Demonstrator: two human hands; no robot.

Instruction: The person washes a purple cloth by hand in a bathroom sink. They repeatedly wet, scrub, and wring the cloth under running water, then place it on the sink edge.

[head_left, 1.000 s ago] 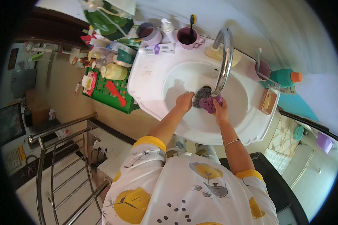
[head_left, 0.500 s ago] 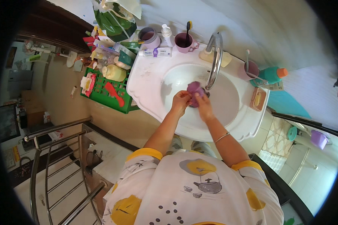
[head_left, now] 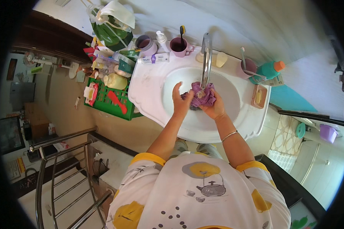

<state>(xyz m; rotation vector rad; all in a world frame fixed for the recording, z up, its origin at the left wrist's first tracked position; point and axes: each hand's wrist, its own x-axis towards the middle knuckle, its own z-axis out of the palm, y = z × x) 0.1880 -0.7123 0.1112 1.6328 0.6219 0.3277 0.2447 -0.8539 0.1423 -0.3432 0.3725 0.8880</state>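
A crumpled purple cloth (head_left: 206,97) is held over the white sink basin (head_left: 227,118), right below the mouth of the chrome faucet (head_left: 206,57). Its near right side is gripped by my right hand (head_left: 216,108), with the fingers partly hidden under the fabric. On the cloth's left, my left hand (head_left: 180,103) has its fingers spread and raised. Its thumb side is close to the cloth; whether they touch I cannot tell. A bright, clear patch, apparently water, shows where the spout meets the cloth. Dark purple fabric also shows between the hands, near the drain.
Along the back of the counter stand a toothpaste tube (head_left: 153,58), a pump bottle (head_left: 161,39) and a pink mug (head_left: 180,47) with a toothbrush. To the right are a teal bottle (head_left: 269,71) and a soap dish (head_left: 259,96). A green crate (head_left: 132,110) adjoins the counter's left side.
The cloth has gone from a compact bundle between both hands to a looser, spread shape under the spout. My left hand has let go and opened. The view has shifted slightly.
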